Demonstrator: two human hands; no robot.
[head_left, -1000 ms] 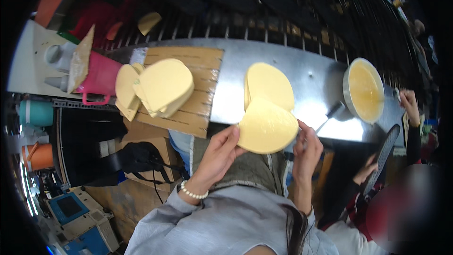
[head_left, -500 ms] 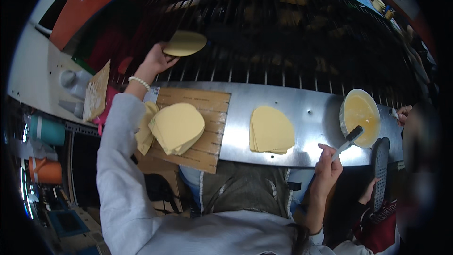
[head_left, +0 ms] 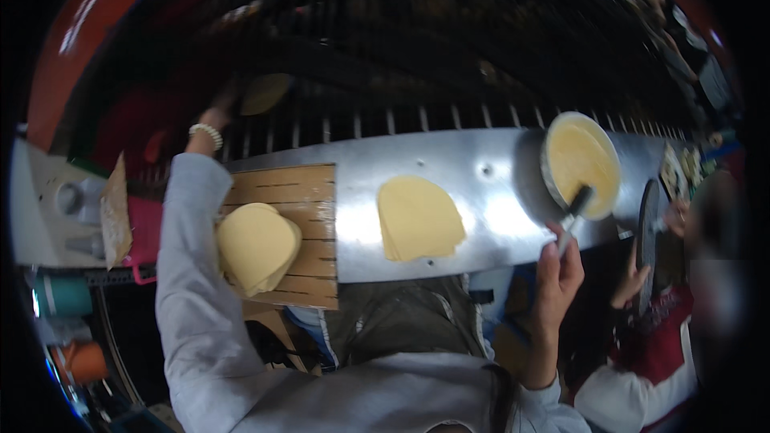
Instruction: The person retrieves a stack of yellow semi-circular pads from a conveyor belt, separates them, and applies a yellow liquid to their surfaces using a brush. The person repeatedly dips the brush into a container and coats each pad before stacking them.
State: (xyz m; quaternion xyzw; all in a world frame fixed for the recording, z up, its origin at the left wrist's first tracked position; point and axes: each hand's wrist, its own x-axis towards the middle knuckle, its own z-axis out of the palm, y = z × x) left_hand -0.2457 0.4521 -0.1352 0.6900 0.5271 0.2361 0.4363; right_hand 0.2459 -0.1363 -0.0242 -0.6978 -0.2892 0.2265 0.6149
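My left hand (head_left: 221,104), blurred by motion, reaches out over the dark slatted rack. Just beside its fingers is a flat yellow rounded piece (head_left: 266,94); whether they touch cannot be made out. A brush (head_left: 574,212) with a pale handle and dark bristles is gripped in my right hand (head_left: 559,273). The bristles dip into a white bowl (head_left: 550,162) of yellowish liquid. One stack of yellow rounded pieces (head_left: 258,247) lies on the cardboard sheet (head_left: 318,228) to the left. Another stack of yellow pieces (head_left: 419,218) rests on the metal surface in front of me.
The metal ledge (head_left: 497,232) runs along the dark slatted rack (head_left: 361,56). At right, another person's hand (head_left: 630,285) holds a dark, long flat object (head_left: 646,240). A pink container (head_left: 146,224) and a brown sheet (head_left: 117,212) stand at left.
My left hand has moved left with the yellow piece, which now appears lower over the rack. The brush has come down into the liquid. The whole view has shifted.
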